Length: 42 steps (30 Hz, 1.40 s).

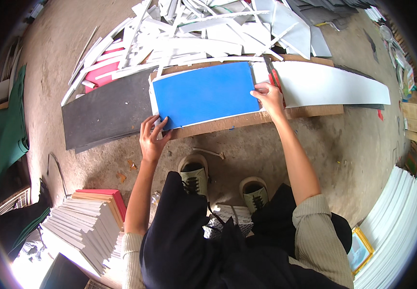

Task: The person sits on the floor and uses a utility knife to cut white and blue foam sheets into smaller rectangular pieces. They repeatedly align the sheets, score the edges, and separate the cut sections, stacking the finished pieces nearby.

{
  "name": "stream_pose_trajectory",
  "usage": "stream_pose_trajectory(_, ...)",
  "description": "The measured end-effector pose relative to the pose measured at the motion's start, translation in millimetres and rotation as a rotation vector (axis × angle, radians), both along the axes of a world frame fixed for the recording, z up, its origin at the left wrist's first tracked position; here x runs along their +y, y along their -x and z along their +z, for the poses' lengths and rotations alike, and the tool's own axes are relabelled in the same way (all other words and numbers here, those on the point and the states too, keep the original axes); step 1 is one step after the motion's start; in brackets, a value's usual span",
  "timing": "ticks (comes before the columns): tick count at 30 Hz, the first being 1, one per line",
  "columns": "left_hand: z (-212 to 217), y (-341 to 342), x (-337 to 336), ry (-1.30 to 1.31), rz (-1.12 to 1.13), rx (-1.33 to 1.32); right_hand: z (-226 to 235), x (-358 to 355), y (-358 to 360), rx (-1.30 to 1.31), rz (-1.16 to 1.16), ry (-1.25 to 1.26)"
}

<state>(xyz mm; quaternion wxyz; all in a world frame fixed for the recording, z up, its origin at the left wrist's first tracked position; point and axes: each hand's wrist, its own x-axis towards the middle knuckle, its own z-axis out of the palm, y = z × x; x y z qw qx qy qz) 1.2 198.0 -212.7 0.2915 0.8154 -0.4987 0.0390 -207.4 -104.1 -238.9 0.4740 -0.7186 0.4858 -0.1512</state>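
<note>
Blue sheet [203, 94] pinned between left hand [151, 139], right hand [269, 98].

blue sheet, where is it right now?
Head view, upper centre: the blue sheet lies on a brown board, between the dark sheet and white sheet, under both hands.

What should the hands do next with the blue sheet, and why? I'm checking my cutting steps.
Probably draw the cutter down along the blue sheet's right edge. The right hand rests at that edge beside the red-handled cutter, the left hand presses the sheet's lower left corner, and the sheet lies flat on the cardboard strip, so it looks pinned and ready.
</note>
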Motion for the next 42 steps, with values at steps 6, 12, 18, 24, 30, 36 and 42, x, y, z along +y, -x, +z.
stream_pose_trajectory(6, 23.6, 10.1, -20.7, -0.118, -0.051, -0.139, -5.1, -11.4, 11.5, 0.034, 0.045, -0.009)
stream_pose_trajectory(12, 2.9, -3.6, -9.7, -0.11, -0.108, -0.062, 12.6, -1.6, -3.9, 0.053, 0.046, -0.087)
stream_pose_trajectory(18, 1.7, -4.0, -9.0, -0.064, -0.134, -0.097, 17.8, -1.6, -5.2, 0.028, 0.035, -0.155)
stream_pose_trajectory(24, 23.2, 6.5, -34.4, -0.332, -0.061, -0.196, 3.6, -12.4, -0.1, 0.027, 0.059, -0.094)
stream_pose_trajectory(30, 30.0, 50.9, -134.9, -0.298, -0.26, -0.115, 7.3, -8.5, -7.0, 0.047, 0.05, -0.086)
stream_pose_trajectory(36, 5.4, 90.5, -188.4, -0.296, -0.412, -0.106, 3.6, -3.9, 0.5, 0.026, 0.038, -0.037)
stream_pose_trajectory(42, 3.5, 93.9, -190.7, -0.33, -0.407, -0.159, 8.7, -1.6, 4.0, 0.062, 0.035, -0.034)
